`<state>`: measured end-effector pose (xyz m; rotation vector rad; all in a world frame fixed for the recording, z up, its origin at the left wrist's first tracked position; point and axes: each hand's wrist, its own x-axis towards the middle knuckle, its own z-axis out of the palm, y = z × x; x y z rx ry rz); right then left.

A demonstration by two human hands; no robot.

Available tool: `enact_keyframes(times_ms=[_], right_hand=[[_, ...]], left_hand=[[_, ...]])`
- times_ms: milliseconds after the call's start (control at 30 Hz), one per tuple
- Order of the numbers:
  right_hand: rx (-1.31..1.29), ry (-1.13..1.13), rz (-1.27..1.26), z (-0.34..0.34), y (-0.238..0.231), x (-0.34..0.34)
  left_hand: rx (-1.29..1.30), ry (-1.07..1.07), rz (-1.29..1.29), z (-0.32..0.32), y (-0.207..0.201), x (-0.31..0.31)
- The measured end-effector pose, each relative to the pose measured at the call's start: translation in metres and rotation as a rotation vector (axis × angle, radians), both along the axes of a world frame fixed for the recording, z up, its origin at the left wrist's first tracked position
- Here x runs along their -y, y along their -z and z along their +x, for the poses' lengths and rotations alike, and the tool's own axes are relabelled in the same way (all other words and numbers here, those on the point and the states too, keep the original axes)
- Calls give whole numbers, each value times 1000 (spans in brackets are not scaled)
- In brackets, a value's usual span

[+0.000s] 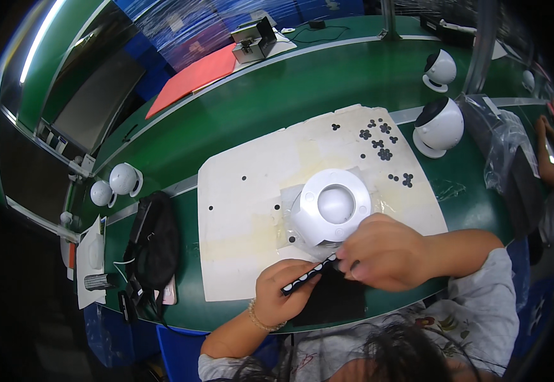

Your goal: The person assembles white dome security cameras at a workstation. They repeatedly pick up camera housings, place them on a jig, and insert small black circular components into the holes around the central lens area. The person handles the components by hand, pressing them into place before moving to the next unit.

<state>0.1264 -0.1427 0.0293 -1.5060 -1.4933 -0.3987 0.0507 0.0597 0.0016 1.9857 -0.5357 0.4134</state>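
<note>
My left hand (280, 291) is closed around a narrow black strip (305, 278) with a row of white round spots, tilted up to the right. My right hand (388, 254) is pinched at the strip's upper end. Something small and dark shows at its fingertips, but I cannot make it out fully. Just beyond both hands, a white round device with a ring-shaped base (315, 196) lies base up on a clear plastic bag (287, 223). Under it is a large pale cardboard sheet (238, 261). Small black round pads (385, 154) are scattered on it, mostly at the far right.
White ball-shaped devices on stands, one large (441, 127), one farther back (440, 69), are at right; others (124, 180) are at left. A black bag (156, 229) lies left. Clear plastic wrap (500, 146) covers the right side. A metal case (253, 41) and red sheet (194, 76) sit behind.
</note>
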Motion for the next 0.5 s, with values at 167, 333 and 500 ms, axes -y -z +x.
enact_keyframes(times_ms=[167, 333, 500], right_hand=[[-18, -117, -257, -6, -3, -9], [70, -168, -48, 6, -10, 3], [-422, 20, 79, 24, -9, 0]], left_hand=[[14, 24, -10, -2, -5, 1], [181, -61, 149, 3, 5, -3], [208, -51, 284, 10, 6, -1]])
